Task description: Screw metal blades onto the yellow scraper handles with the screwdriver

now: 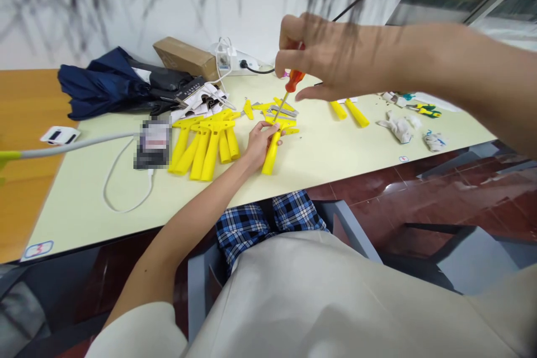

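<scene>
A yellow scraper-shaped tool [272, 154] rests on the table, and my left hand [260, 142] grips it near its head. Above it my right hand [312, 59] holds a screwdriver [294, 81] by its red-orange handle, the shaft slanting down to the yellow head. Whether the tip sits in a screw is too small to tell. Left of my left hand lie several assembled yellow tools [210, 148], side by side. Behind the held tool are loose yellow pieces [248, 109] and grey metal parts. Two yellow handles [356, 113] lie to the right, below my right wrist.
A dark blue umbrella [104, 86], a cardboard box [184, 57] and a power strip [247, 64] stand along the wall. A black device with a white cable [123, 210] lies at the left. Crumpled white wads [398, 126] and green-yellow pliers [428, 111] lie at the right.
</scene>
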